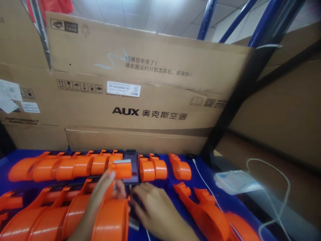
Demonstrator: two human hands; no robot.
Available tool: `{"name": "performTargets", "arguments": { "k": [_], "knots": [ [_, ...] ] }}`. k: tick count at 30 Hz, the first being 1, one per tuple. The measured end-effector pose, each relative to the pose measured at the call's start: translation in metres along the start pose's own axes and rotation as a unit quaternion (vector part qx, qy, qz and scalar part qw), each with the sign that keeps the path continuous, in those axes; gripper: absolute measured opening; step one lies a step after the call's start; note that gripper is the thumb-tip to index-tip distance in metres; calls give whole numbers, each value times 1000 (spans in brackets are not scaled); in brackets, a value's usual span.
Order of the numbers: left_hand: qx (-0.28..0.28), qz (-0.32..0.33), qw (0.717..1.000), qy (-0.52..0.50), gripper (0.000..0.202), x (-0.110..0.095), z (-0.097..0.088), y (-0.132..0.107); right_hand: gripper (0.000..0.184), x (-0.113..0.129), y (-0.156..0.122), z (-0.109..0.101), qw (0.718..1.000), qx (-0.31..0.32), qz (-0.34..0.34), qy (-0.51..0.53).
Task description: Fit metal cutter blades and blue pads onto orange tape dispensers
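My left hand (100, 197) grips an orange plastic tape-dispenser shell (114, 214) near its neck, thumb against the metal-edged front end (122, 167). My right hand (156, 211) lies beside it with fingers curled toward a small dark part (134, 201) at the shell's side; what the fingers pinch is hidden. A dark phone-like slab (131, 167) lies just behind both hands.
Rows of matching orange shells (65, 165) lie on the blue table (198, 169), more at the right (208, 214). Large AUX cardboard boxes (140, 97) wall off the back. A white cable (273, 204) and a clear packet (235, 180) sit at the right.
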State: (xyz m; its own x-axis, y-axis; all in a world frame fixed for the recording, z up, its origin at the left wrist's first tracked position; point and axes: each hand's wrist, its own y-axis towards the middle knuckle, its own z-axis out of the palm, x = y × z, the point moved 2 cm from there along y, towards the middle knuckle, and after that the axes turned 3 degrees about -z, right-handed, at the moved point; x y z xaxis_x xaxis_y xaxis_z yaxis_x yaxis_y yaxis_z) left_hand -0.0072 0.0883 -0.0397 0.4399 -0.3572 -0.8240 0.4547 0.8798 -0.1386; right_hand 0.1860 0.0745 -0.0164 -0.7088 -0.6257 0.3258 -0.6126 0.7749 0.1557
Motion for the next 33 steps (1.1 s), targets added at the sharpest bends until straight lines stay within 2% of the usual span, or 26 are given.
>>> {"name": "performTargets", "arguments": {
  "k": [2, 7, 12, 16, 21, 24, 27, 30, 33],
  "knots": [
    [-27, 5, 999, 16, 43, 5, 2, 2, 17, 8, 8, 14, 1000, -4, -20, 7],
    [-109, 77, 989, 66, 48, 10, 10, 5, 15, 4, 17, 43, 998, -20, 58, 3],
    [-119, 112, 983, 85, 46, 13, 24, -2, 20, 1, 18, 52, 998, -28, 47, -24],
    [-141, 162, 969, 122, 39, 14, 27, -7, 25, 2, 24, 59, 996, -73, 44, -35],
    [-141, 144, 970, 137, 34, 17, 24, -5, 15, 10, 29, 66, 997, -72, 35, -3],
    [-128, 147, 973, 126, 30, 19, 26, -5, 16, 12, 24, 57, 996, -78, 33, 10],
    [-123, 146, 975, 115, 32, 20, 27, -5, 21, 7, 16, 33, 993, -107, 28, 34],
    [-132, 143, 973, 122, 36, 21, 23, -4, 16, -4, 6, 3, 980, -179, 58, 70],
    [-138, 120, 971, 153, 38, 22, 19, -3, 16, -11, -5, -20, 954, -278, 70, 87]
  ]
}}
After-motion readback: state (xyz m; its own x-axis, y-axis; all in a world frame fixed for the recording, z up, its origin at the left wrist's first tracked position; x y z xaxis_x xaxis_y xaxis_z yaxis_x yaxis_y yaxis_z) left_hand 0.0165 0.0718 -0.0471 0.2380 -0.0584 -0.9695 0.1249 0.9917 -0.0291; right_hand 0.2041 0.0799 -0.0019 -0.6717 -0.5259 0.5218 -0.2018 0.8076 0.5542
